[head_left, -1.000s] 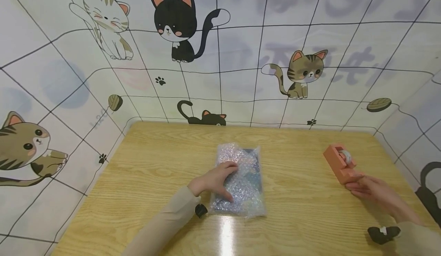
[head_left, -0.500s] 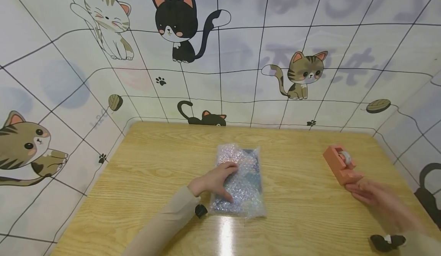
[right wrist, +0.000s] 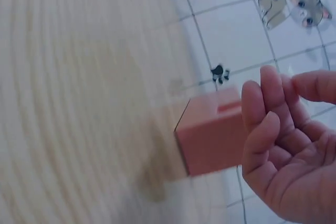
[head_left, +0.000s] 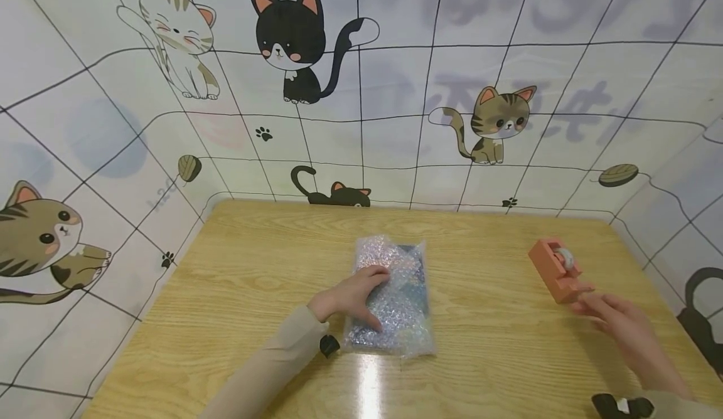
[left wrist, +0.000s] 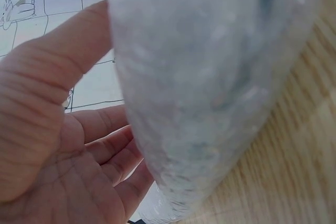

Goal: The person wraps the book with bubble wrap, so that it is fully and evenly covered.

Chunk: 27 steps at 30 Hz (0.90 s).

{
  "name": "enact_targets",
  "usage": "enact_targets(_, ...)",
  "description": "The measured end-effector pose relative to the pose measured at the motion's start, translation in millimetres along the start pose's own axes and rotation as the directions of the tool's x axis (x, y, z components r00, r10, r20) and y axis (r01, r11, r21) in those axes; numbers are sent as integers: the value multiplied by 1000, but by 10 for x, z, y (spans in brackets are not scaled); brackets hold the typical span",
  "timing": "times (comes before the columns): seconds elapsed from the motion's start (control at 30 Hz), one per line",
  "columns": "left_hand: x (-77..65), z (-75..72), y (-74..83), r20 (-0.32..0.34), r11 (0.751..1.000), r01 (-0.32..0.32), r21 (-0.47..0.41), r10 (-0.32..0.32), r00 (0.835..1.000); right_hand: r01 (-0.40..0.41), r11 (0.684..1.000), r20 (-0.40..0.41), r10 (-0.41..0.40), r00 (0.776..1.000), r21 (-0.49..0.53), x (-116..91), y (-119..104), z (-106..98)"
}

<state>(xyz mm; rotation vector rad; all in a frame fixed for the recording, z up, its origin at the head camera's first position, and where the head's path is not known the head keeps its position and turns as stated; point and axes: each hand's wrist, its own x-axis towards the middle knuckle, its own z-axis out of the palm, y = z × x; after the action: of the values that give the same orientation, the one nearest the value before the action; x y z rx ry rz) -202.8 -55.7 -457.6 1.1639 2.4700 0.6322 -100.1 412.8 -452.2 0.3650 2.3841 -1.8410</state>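
Note:
A flat bluish package (head_left: pixel 401 309) in bubble wrap (head_left: pixel 390 337) lies on the table's middle. My left hand (head_left: pixel 353 297) rests on its left side, thumb and index finger spread apart. In the left wrist view, that hand's fingers (left wrist: pixel 107 145) meet the edge of the wrap. Towards the right stands a coral-pink tape dispenser (head_left: pixel 550 275) carrying a roll of tape (head_left: pixel 565 257). My right hand (head_left: pixel 621 328) is at its front end. In the right wrist view, the fingers are bent and the thumb tip (right wrist: pixel 299 85) reaches the index finger; whether clear tape lies between them cannot be seen.
The wooden table (head_left: pixel 271 237) runs back to a wall hanging (head_left: pixel 395 124) printed with cats and grid lines, which also encloses both sides. A bright reflection shows on the wood in front of the package.
My right hand has shifted slightly near the dispenser's front, its fingertips drawing a little away from it. The left hand, package and dispenser stay put.

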Motion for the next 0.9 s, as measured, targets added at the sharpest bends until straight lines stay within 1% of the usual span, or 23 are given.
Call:
enact_targets(0.1,-7,-4,1,-1,1000,-3,-8,3,1000,8,1000,-52,-10,999,-21,-18,-142,112)
enact_targets(0.23,-8,1,-7,-3,1000,-7,-5,7,1000,35,998,-84,-39,996,-44,-22,-306,262)
enact_targets(0.37,-7,4,-12,-4,1000,-14,-5,14,1000,76,996,-72,-79,994,-51,-5,-414,410)
enact_targets(0.57,-13,0,-2,-3,1000,-12,-4,12,1000,144,979,-55,-153,987,-143,59,-532,646)
enact_targets(0.73,-13,5,-4,-7,1000,-11,7,11,1000,205,968,-18,-209,978,-142,148,-603,836)
enact_targets(0.9,-14,3,-3,-7,1000,-8,8,8,1000,236,963,24,-235,972,-132,232,-692,1030)
